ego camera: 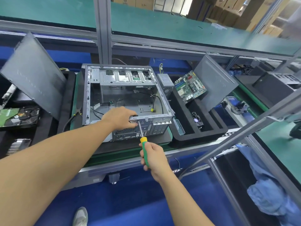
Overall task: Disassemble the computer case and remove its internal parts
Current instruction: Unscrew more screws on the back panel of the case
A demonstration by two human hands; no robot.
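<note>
Factory benches with green mats and grey metal framing fill the view, and on the nearest bench [73, 98] lies the computer case [130, 99], on its side with the open face up. It looks mostly stripped; a few loose cables trail across its floor. To its right a black foam tray [184, 136] holds a power supply [165, 84], a motherboard [189, 87] and a small fan [197, 120].

The left hand [120, 118] is curled over the near rim of the case at the rear panel, gripping the metal edge. The right hand [154, 158] is clenched round the green handle of a screwdriver [143, 140], whose shaft runs up to the rear panel just beside the left fingers. I cannot see the tip's seat.

I judge the case light now but stiff – thin sheet steel, likely sharp along its folded edges and prone to sliding on the mat under the tool's push. The rim is the sound place to hold it. The cables are soft and would best be taken by their plugs, not the wire.
</note>
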